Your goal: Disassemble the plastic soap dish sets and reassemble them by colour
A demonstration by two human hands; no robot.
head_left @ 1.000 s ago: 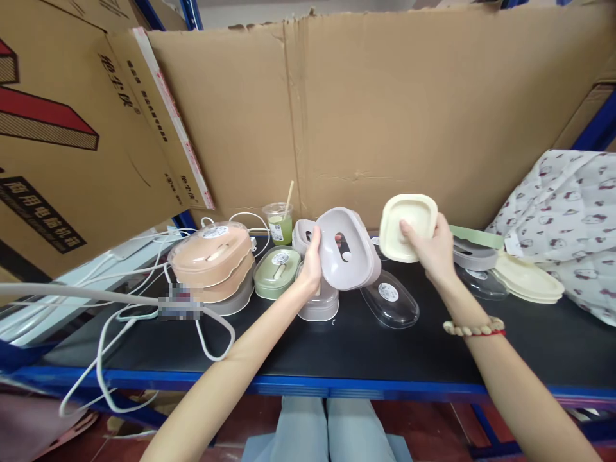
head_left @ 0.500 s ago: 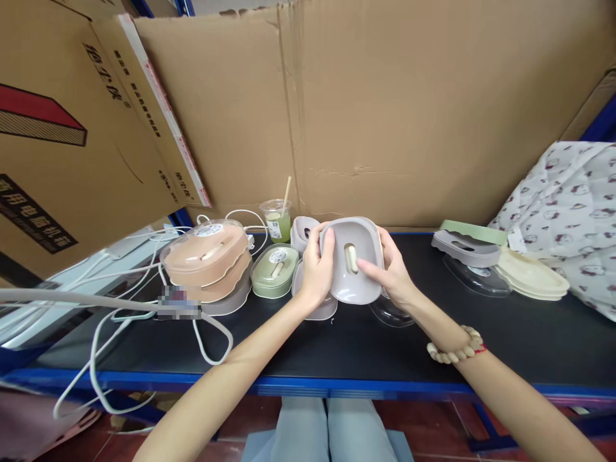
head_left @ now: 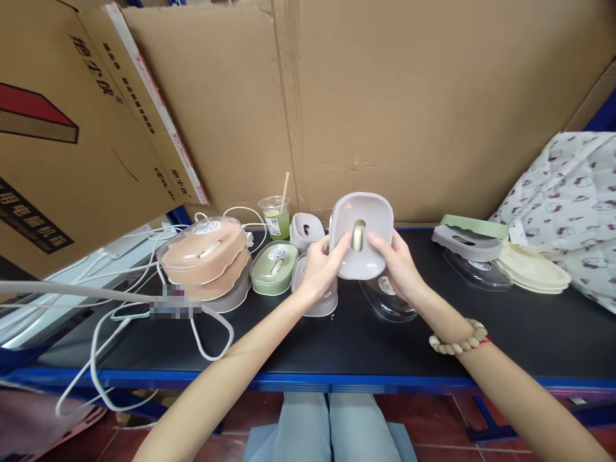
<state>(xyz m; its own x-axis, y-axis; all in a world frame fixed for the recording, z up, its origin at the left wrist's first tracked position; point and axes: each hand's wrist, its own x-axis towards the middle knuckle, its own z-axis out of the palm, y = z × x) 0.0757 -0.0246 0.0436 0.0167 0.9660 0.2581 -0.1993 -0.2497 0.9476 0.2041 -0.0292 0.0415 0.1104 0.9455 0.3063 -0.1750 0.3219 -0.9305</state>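
A pale grey plastic dish point(head_left: 363, 208) with rounded corners is held up, tilted towards me, above the table. A cream-coloured piece point(head_left: 358, 239) shows in the oval slot at its middle. My left hand point(head_left: 318, 268) grips the dish's left side, thumb on the face near the slot. My right hand point(head_left: 398, 262) holds the right side the same way; the fingers of both hands are partly hidden behind it. Below my right hand lies a clear lid point(head_left: 387, 305) with a round label. Beside my left wrist sits a grey box point(head_left: 321, 307) with a clear lid.
A green lidded box point(head_left: 274, 266), a peach stack point(head_left: 206, 250), a grey slotted part point(head_left: 308, 228) and a drink cup point(head_left: 276, 218) stand left. Slotted frames point(head_left: 466, 244), cream plates point(head_left: 534, 269) and patterned cloth point(head_left: 568, 192) lie right. White cables point(head_left: 212, 356) cross the left edge.
Both hands have raised the grey dish slightly and tilted it back. My left thumb has moved from the dish's upper edge to beside the slot. The clear lid below is more exposed.
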